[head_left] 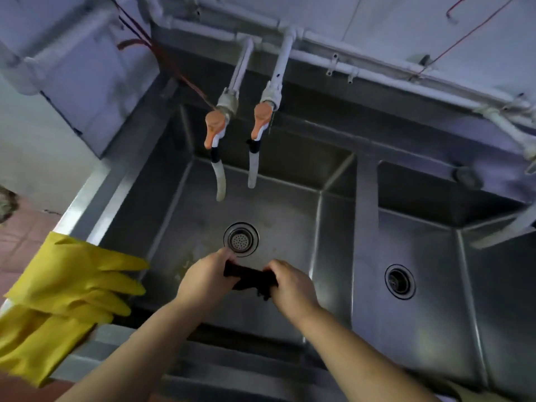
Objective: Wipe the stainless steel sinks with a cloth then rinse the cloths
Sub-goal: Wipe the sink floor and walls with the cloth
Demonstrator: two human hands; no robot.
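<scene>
A pair of yellow rubber gloves [66, 288] lies draped over the left rim of the left stainless steel sink [179, 216], set aside and unused. Two orange-handled taps [216, 127] hang above the basin, with no water visible. Near the round perforated drain strainer [240, 239], the left hand [204, 281] and right hand [293, 285] each keep a grip clamped on one end of a dark bunched cloth [249, 278], probably wringing it. The right stainless steel sink [435, 285] sits beside it.

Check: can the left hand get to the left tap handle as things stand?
Probably yes. Nothing stands between the left hand and the left tap handle, but it grips the dark cloth along with the right hand, so it must let go first.
</scene>
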